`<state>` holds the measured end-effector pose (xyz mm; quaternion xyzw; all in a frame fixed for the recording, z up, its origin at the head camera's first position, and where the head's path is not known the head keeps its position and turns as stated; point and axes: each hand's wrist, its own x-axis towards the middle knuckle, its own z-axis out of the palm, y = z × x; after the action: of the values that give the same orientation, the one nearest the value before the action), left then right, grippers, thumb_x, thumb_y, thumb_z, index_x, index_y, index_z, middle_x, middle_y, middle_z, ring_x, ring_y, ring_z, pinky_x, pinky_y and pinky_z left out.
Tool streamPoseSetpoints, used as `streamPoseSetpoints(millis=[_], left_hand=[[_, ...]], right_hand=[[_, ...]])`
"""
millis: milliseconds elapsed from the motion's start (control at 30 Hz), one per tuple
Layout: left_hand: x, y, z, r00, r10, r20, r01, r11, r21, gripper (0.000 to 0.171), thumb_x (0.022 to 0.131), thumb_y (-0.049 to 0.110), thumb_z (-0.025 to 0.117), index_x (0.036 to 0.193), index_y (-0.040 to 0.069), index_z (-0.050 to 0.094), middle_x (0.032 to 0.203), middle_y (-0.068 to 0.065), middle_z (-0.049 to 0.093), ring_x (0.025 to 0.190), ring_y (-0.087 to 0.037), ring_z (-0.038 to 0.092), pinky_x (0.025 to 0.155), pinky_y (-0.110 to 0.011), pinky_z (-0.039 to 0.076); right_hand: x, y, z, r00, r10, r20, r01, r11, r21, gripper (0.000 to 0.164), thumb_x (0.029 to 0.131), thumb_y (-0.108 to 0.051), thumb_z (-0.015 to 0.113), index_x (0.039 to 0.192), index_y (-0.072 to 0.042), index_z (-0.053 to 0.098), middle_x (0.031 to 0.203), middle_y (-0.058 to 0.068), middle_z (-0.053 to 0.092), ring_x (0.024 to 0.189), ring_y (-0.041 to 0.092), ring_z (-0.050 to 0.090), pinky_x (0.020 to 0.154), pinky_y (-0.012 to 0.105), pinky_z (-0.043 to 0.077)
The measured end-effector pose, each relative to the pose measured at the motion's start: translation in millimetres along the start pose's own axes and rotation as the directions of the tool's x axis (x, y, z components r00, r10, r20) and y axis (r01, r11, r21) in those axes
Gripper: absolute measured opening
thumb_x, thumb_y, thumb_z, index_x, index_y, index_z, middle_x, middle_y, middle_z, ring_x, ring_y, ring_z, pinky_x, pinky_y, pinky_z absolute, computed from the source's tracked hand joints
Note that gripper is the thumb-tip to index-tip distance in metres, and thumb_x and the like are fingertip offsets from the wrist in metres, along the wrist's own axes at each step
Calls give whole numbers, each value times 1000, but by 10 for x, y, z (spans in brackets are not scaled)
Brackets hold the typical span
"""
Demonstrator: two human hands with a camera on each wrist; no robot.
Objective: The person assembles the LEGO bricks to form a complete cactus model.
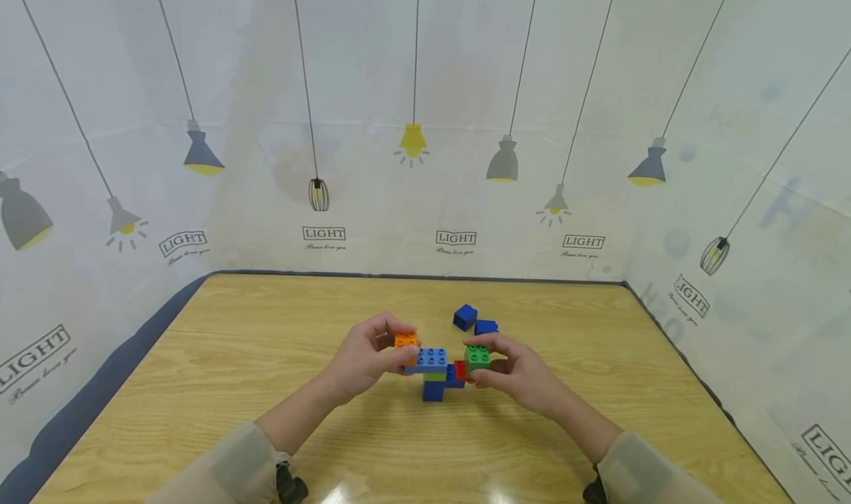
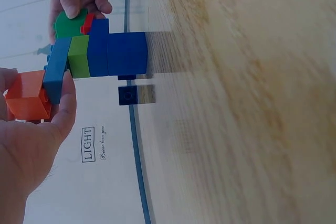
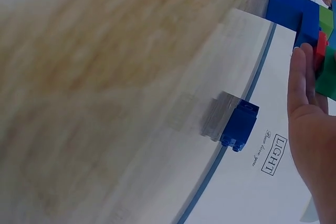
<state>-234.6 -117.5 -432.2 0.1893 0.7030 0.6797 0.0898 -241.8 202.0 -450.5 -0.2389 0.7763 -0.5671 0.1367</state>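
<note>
A small toy-brick build stands on the table, with a dark blue brick (image 1: 433, 392) at its foot. Above it come a second dark blue brick (image 2: 98, 48) reaching to the right, a lime brick (image 2: 79, 56) and a light blue brick (image 1: 433, 359). My left hand (image 1: 362, 360) pinches an orange brick (image 1: 405, 338) at the left end of the light blue one, its fingers also touching that brick. On the right, my right hand (image 1: 525, 380) grips a green brick (image 1: 477, 358) between thumb and fingers. A red brick (image 1: 460, 370) sits beside and below the green one.
Two loose dark blue bricks, one upright-looking brick (image 1: 465, 317) and another brick (image 1: 487, 327), lie behind the build, close to my right fingers. The wooden table (image 1: 266, 327) ends at a white curtain (image 1: 372, 193) printed with lamps, which rises at the back and sides.
</note>
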Motion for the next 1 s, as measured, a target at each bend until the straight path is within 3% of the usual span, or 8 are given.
streamPoseSetpoints(millis=[300,500,733,1000], left_hand=[[-2,2,1,1000,-4,-9,4,1000,7,28,103,11,77,128,2,68,136,-35,63,110,-22,72,83,-35,69],[-4,7,2,1000,-3,-6,3,1000,12,29,103,11,77,129,2,68,135,-33,65,109,-22,72,83,-35,69],[-1,4,5,1000,-3,-2,3,1000,-3,30,103,12,77,130,3,68,137,-35,64,110,-23,71,83,-35,69],[10,-4,2,1000,-1,-4,1,1000,11,30,103,13,78,130,3,68,134,-32,67,109,-23,71,83,-35,69]], right_hand=[[-45,-18,-113,999,36,4,-36,991,-133,61,102,-12,79,159,-18,56,145,19,64,114,27,75,92,28,65],[-86,-5,-245,998,64,19,-58,973,-221,54,105,-9,73,156,-14,58,154,21,60,119,30,73,93,29,64],[-68,60,-369,995,59,-81,-81,949,-304,40,105,-14,74,144,-10,67,149,24,65,112,25,71,86,26,62],[107,142,-536,981,107,-162,-158,924,-348,39,106,-15,73,144,-9,67,148,21,66,113,25,71,87,33,61]])
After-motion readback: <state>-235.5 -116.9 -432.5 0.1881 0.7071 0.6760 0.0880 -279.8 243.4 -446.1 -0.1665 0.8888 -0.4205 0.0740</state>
